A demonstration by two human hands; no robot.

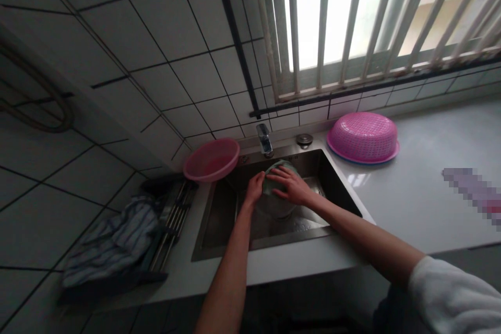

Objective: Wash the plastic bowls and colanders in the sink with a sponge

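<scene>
Over the sink (266, 242), a pale green round thing (270, 186), perhaps a bowl or a plate, is tilted below the faucet (264, 141). My left hand (255, 188) is closed on its left edge, thumb and fingers near the rim. Across its face lies my right hand (290, 185), with fingers spread and touching the surface. The hands cover much of the thing, so its exact kind is unclear. Wet glints show on the sink bottom beneath.
A pink basin (211, 160) leans at the sink's back left corner. On the right counter (415, 198) a magenta colander (364, 135) lies upside down. Left of the sink are a striped cloth (117, 240) and a metal rack (170, 227). A round drain plug (304, 139) rests behind.
</scene>
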